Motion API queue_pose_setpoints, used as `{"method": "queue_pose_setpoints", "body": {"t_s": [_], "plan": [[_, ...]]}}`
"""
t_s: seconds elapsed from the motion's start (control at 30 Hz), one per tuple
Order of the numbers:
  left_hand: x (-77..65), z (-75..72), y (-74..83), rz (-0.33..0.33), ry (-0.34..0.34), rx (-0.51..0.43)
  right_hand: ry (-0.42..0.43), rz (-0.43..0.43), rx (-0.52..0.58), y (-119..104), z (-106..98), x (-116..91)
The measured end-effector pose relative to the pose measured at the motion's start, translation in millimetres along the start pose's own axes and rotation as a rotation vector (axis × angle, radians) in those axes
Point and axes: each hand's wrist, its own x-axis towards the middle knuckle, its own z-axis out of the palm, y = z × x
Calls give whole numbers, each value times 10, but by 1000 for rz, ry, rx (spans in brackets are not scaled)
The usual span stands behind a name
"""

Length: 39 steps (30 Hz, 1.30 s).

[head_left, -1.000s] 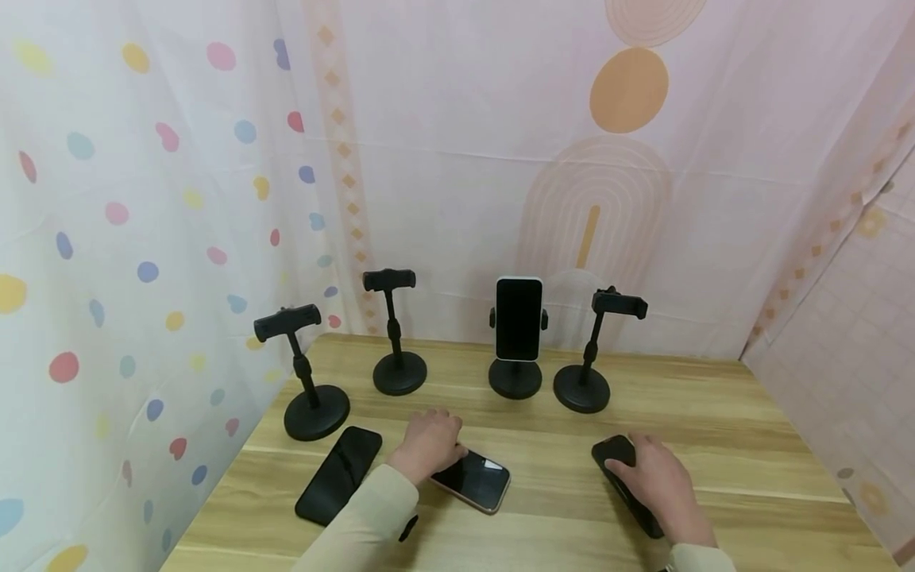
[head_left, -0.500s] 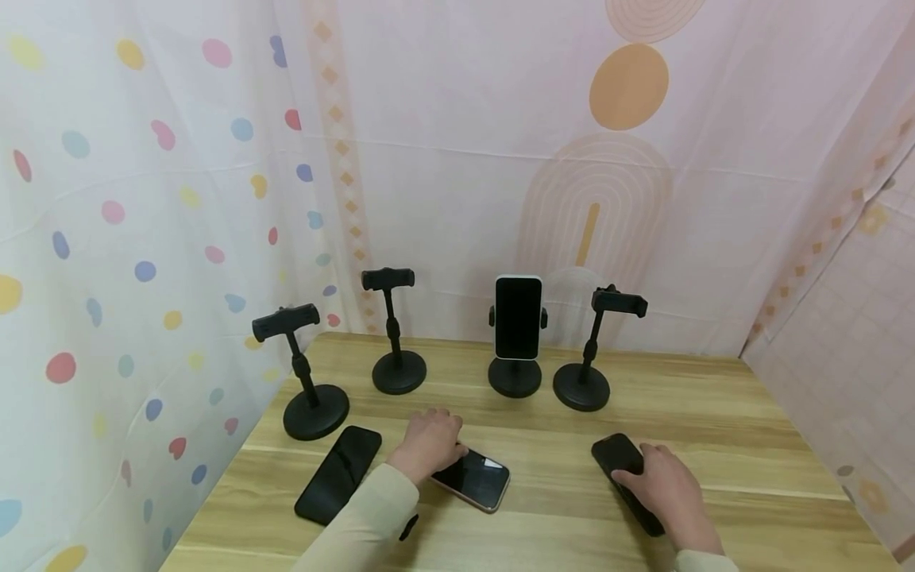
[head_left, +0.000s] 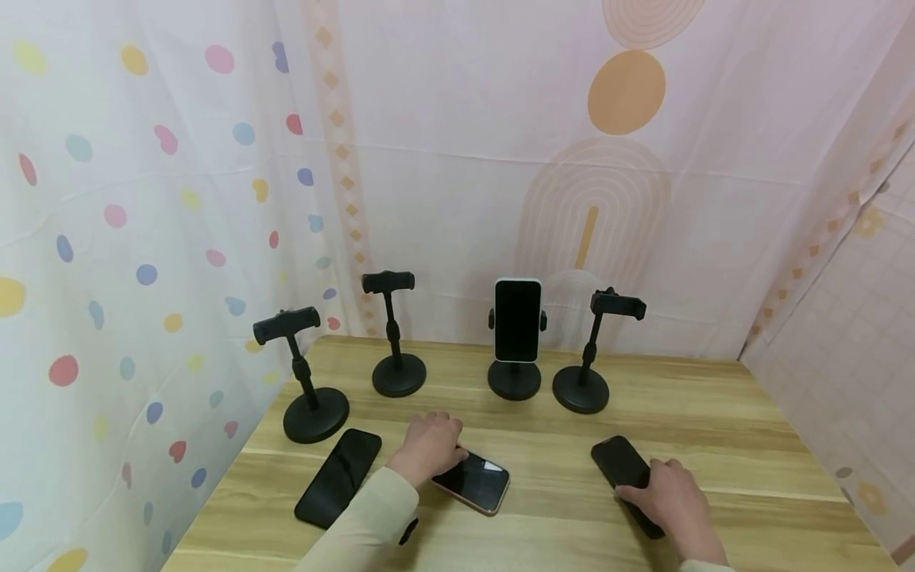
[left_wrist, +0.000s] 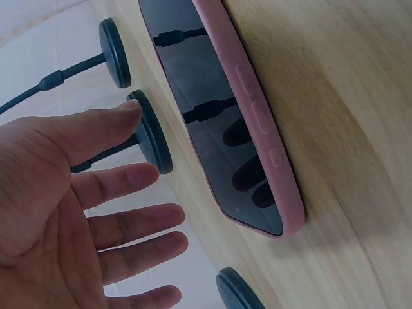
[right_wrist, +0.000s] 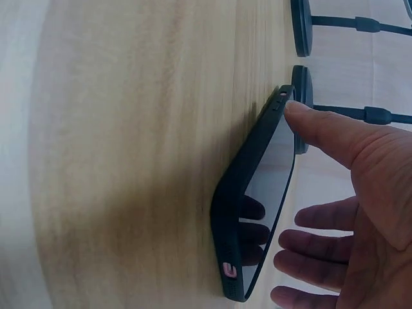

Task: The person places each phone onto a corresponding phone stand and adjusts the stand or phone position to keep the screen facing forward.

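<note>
My left hand (head_left: 427, 449) hovers by the far-left end of a smartphone (head_left: 473, 483) lying screen up. Its pink case (left_wrist: 261, 122) shows in the left wrist view, beside spread, relaxed fingers (left_wrist: 138, 225). On the right, a smartphone in a black case (head_left: 620, 461) lies at a slant. My right hand (head_left: 673, 499) is over its right edge, thumb across the screen side in the head view. In the right wrist view the thumb tip overlaps the top end of that black phone (right_wrist: 225, 206), and the other fingers (right_wrist: 315, 248) stand loosely extended, apart from it.
Another black smartphone (head_left: 339, 477) lies left of my left forearm. Farther back, a phone stand (head_left: 515, 381) holds a white-edged phone (head_left: 518, 322) upright. Round-based stands with bare clamps stand at far left (head_left: 316, 415), back left (head_left: 399, 375) and right (head_left: 581, 389). Curtains surround the wooden table (head_left: 543, 445).
My right hand has slid right and slightly nearer along the black-cased phone, uncovering more of its far end. My left hand and the phones have stayed put.
</note>
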Motion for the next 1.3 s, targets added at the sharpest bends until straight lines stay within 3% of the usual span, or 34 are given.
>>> {"method": "queue_pose_setpoints", "body": {"t_s": [0.33, 1.3], "plan": [[-2, 31, 11, -1, 5, 0, -57, 35, 17, 82, 50, -29], [20, 46, 46, -6, -3, -4, -28, 41, 26, 89, 116, -83]]}}
